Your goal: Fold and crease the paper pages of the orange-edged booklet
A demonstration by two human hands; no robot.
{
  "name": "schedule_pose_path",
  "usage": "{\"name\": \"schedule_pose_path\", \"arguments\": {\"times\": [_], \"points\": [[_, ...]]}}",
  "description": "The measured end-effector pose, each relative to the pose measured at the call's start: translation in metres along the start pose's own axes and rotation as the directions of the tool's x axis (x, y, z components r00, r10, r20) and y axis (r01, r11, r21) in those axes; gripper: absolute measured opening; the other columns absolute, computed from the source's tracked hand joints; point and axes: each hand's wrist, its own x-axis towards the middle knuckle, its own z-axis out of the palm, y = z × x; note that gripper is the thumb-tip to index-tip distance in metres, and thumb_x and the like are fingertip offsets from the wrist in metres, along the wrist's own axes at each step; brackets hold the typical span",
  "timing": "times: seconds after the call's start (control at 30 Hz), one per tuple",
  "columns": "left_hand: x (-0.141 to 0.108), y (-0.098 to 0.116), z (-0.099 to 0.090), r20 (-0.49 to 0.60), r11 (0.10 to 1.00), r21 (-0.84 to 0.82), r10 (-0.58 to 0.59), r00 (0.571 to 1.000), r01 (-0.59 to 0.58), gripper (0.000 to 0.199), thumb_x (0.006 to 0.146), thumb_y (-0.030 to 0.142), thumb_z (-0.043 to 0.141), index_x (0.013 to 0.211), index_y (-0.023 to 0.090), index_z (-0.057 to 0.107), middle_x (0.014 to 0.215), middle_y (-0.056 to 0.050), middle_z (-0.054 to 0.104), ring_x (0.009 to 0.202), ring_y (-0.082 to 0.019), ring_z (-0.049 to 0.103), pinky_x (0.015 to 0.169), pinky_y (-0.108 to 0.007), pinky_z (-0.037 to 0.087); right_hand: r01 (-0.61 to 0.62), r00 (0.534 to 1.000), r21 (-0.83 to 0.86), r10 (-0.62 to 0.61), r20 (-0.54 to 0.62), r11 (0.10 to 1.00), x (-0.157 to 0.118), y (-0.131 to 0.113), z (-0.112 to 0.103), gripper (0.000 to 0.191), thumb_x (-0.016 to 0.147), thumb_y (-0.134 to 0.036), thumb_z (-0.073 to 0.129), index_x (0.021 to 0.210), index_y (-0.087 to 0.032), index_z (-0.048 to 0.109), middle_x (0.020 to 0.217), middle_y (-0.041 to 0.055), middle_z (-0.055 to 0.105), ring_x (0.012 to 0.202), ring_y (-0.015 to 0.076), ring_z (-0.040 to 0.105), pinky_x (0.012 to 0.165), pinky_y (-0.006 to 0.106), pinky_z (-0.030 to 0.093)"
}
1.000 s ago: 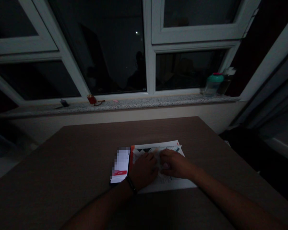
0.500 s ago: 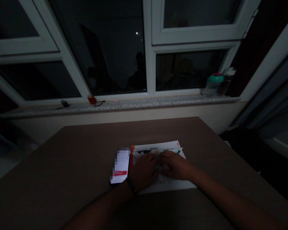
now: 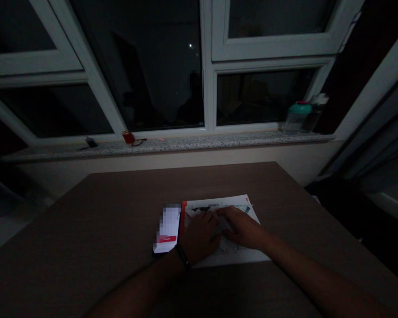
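A small piece of folded paper (image 3: 224, 225) with pointed flaps lies on printed sheets (image 3: 248, 255) on the table. My left hand (image 3: 200, 234), a dark band at its wrist, bends its fingers over the left side of the folded paper and grips it. From the right, my right hand (image 3: 242, 226) touches the paper's upper edge with its forefinger; the thumb is spread well away from it, leaving a gap. Part of the folded paper is hidden under both hands. Left of the sheets lies a phone (image 3: 167, 229) with its screen lit.
The brown table (image 3: 119, 207) reaches toward a stone window sill (image 3: 185, 143). On the sill are a small red jar (image 3: 128, 138), a dark little object (image 3: 91, 142) and a clear bottle with a teal lid (image 3: 297, 117). The room is dim.
My right hand's fingers have spread apart from a closer pinch, and its forefinger has slid slightly left along the paper. My left hand has hardly moved.
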Motion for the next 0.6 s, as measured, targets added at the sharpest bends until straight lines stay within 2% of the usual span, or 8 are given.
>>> {"name": "schedule_pose_path", "arguments": {"times": [0.17, 0.37, 0.6], "points": [[-0.0004, -0.0006, -0.0003, -0.002, 1.0, 0.015, 0.006, 1.0, -0.006, 0.023, 0.084, 0.026, 0.064, 0.105, 0.021, 0.055, 0.111, -0.007, 0.056, 0.106, -0.026, 0.05, 0.091, -0.042, 0.045, -0.035, 0.999, -0.013, 0.035, 0.021, 0.999, 0.0013, -0.001, 0.0008, 0.066, 0.075, -0.016, 0.067, 0.138, -0.019, 0.044, 0.13, 0.012, 0.056, 0.119, 0.0268, 0.049, 0.104, 0.042, 0.038], [-0.001, 0.003, -0.0053, 0.002, 1.0, -0.002, 0.001, 1.0, -0.001, 0.029, 0.081, 0.028, 0.064, 0.107, 0.02, 0.054, 0.114, -0.008, 0.056, 0.106, -0.026, 0.049, 0.092, -0.043, 0.044, -0.027, 0.999, -0.017, 0.028, 0.043, 0.999, 0.0037, -0.0027, -0.0008, 0.067, 0.075, -0.019, 0.069, 0.138, -0.02, 0.045, 0.132, 0.0112, 0.055, 0.119, 0.027, 0.048, 0.103, 0.042, 0.038], [-0.0027, 0.0072, -0.0061, 0.002, 1.0, -0.026, 0.006, 1.0, -0.006, 0.047, 0.079, 0.042, 0.068, 0.118, 0.021, 0.051, 0.123, -0.009, 0.053, 0.109, -0.03, 0.048, 0.095, -0.047, 0.041, -0.001, 0.997, -0.077, 0.007, 0.073, 0.997, 0.0025, -0.0045, -0.0026, 0.078, 0.072, -0.03, 0.075, 0.142, -0.02, 0.042, 0.143, 0.0113, 0.048, 0.128, 0.0292, 0.041, 0.109, 0.045, 0.032]]}}
